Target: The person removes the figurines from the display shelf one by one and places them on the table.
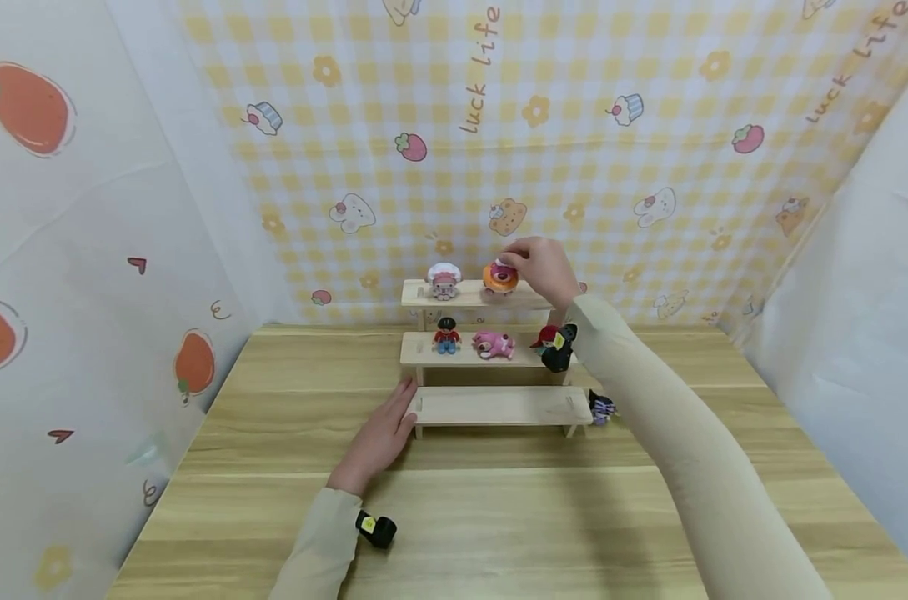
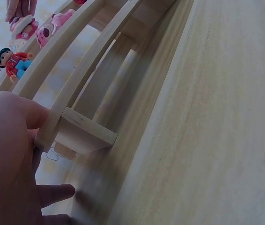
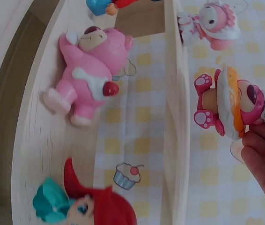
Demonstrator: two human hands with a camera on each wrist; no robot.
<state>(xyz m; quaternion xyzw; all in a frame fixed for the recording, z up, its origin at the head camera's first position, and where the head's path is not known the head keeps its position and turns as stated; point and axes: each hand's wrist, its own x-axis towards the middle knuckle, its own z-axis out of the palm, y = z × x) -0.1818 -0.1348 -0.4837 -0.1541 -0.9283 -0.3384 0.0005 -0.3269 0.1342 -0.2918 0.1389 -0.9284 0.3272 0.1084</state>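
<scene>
A three-tier wooden step shelf stands at the back of the table. On its top tier my right hand pinches the head of a pink bear in an orange ring, whose feet are at the tier's edge. A pink figure with a white hat stands to its left. The middle tier holds a small figure in red, a pink bear lying down and a red-haired doll. My left hand lies flat on the table, its thumb against the lowest tier's left end.
A small purple figure lies on the table by the shelf's right foot. The lowest tier is bare. Patterned cloth walls close in the left, back and right sides. Bare wooden tabletop stretches in front of the shelf.
</scene>
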